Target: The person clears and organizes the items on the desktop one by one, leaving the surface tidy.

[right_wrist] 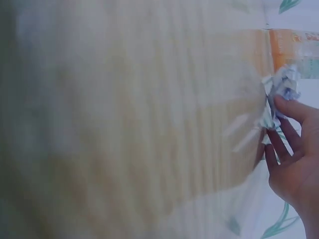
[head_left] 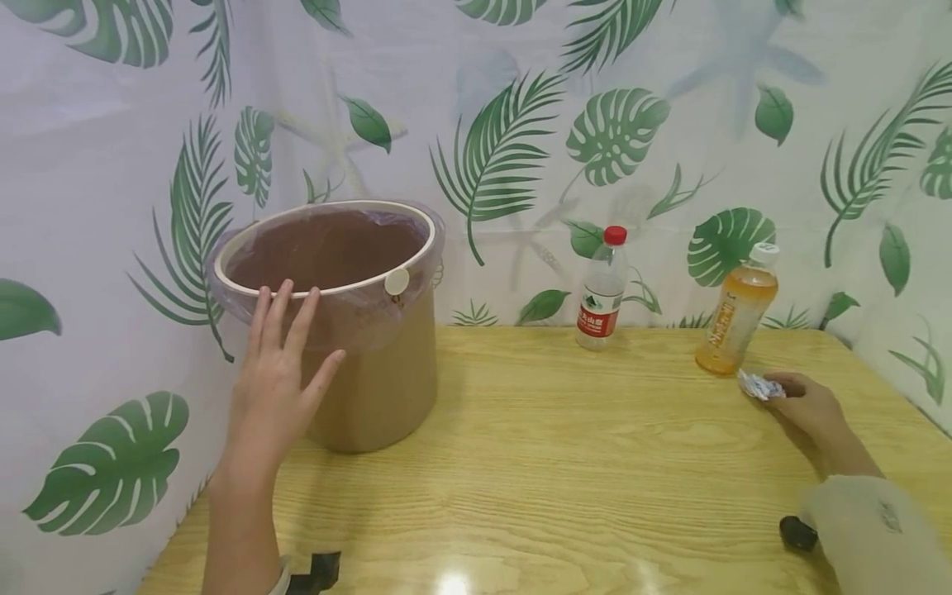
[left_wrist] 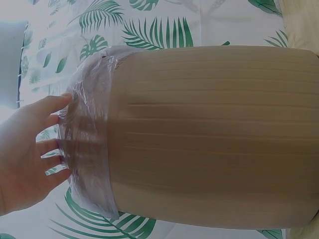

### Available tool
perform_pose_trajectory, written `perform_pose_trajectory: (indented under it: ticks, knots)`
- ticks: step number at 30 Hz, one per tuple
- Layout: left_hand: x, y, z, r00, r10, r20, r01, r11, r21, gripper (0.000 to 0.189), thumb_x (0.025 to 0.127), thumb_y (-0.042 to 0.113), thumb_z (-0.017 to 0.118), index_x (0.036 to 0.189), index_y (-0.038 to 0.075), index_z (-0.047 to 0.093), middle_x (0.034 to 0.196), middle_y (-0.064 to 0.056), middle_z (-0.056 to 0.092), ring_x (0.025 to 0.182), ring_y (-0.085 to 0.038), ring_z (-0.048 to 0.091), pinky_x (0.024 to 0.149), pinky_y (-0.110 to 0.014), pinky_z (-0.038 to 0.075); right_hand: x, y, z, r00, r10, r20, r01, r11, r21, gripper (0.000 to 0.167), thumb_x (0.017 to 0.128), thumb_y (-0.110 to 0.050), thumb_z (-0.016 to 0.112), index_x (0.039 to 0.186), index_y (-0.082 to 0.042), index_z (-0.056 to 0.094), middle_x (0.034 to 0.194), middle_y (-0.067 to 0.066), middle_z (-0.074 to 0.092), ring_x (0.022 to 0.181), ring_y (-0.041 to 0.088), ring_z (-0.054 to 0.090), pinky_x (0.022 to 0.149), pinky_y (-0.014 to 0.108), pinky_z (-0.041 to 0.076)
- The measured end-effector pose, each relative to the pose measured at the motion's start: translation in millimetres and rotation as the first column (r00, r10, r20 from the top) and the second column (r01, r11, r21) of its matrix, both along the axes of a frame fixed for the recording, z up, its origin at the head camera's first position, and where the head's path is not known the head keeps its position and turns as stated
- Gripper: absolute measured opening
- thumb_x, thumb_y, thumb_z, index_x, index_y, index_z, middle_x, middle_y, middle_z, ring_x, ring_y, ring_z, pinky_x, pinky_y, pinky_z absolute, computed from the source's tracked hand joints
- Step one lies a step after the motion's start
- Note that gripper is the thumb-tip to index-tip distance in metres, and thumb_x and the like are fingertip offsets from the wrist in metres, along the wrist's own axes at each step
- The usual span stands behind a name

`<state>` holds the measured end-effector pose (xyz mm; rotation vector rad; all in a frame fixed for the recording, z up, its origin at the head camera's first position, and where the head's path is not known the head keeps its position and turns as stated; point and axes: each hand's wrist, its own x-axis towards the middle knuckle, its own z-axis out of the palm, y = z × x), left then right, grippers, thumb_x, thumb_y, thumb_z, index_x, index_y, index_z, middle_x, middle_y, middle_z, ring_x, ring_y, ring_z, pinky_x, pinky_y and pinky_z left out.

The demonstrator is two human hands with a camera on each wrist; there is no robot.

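A brown trash bin (head_left: 372, 372), lined with a clear plastic bag (head_left: 349, 318), stands upright at the left of the table. My left hand (head_left: 275, 388) is at the near side of its rim, fingers spread and fairly straight; in the left wrist view the fingertips reach the bag-covered edge. Over on the right, my right hand (head_left: 811, 409) pinches a small crumpled ball of white paper (head_left: 760, 386) with bluish marks, low over the tabletop. The same crumpled paper (right_wrist: 285, 84) shows between thumb and fingers in the right wrist view.
Behind the crumpled paper stands a bottle of orange-brown drink (head_left: 736, 318) with a white cap. A clear bottle with a red cap (head_left: 601, 293) is farther left at the back. The wooden table (head_left: 565, 463) meets a leaf-patterned curtain (head_left: 521, 165) behind and at the left.
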<state>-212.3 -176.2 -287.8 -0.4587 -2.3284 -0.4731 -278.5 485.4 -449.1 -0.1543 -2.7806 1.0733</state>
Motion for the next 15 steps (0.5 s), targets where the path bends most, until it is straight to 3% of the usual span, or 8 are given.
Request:
perform_pose_trajectory:
  ticks: [4,8,10,11,15]
  knots:
    - [0.4,1.0,0.1,1.0,-0.001,-0.005,0.001,1.0,0.0,0.072,0.087,0.023,0.065,0.146,0.014,0.025,0.15,-0.011,0.014,0.138,-0.026,0.002,0.1,-0.054,0.026,7.5,3,4.9,0.996,0.091,0.017,-0.091,0.995,-0.031,0.051,0.095,-0.023,0.05,0.134,0.007,0.036,0.126,0.042,0.034,0.112,0.054,0.034,0.086,0.062,0.033]
    - [0.9,1.9,0.6,1.0,0.004,-0.006,-0.004,1.0,-0.002,0.073,0.086,0.022,0.066,0.146,0.014,0.025,0.15,-0.011,0.014,0.138,-0.025,0.001,0.096,-0.056,0.031,14.4,2,7.8,0.993,0.121,-0.007,-0.121,0.992,-0.046,0.051,0.099,-0.028,0.04,0.137,0.006,0.031,0.127,0.04,0.035,0.103,0.025,0.051,0.085,0.043,0.042]
    - [1.5,2.3,0.9,1.0,0.006,-0.001,-0.006,1.0,-0.003,0.073,0.086,0.022,0.066,0.146,0.014,0.025,0.15,-0.011,0.014,0.138,-0.024,0.001,0.094,-0.057,0.033,16.0,0,8.7,0.991,0.13,-0.004,-0.131,0.99,-0.045,0.055,0.1,-0.03,0.036,0.137,0.01,0.027,0.126,0.04,0.035,0.102,0.023,0.051,0.082,0.041,0.042]
    - [1.9,2.4,1.0,1.0,0.006,0.002,-0.006,1.0,-0.002,0.073,0.086,0.021,0.066,0.146,0.014,0.025,0.151,-0.011,0.014,0.138,-0.024,0.0,0.093,-0.058,0.034,16.1,-2,9.3,0.991,0.132,0.012,-0.131,0.99,-0.045,0.059,0.1,-0.032,0.035,0.137,0.012,0.024,0.127,0.041,0.034,0.103,0.024,0.05,0.084,0.042,0.042]
    - [2.5,3.1,1.1,1.0,0.006,0.011,-0.006,1.0,-0.003,0.072,0.087,0.022,0.065,0.146,0.014,0.024,0.151,-0.011,0.013,0.138,-0.025,0.001,0.097,-0.056,0.029,13.9,-8,10.7,0.988,0.11,0.108,-0.109,0.994,-0.016,0.076,0.097,-0.043,0.038,0.136,0.017,0.011,0.129,0.045,0.025,0.114,0.056,0.029,0.088,0.063,0.031]
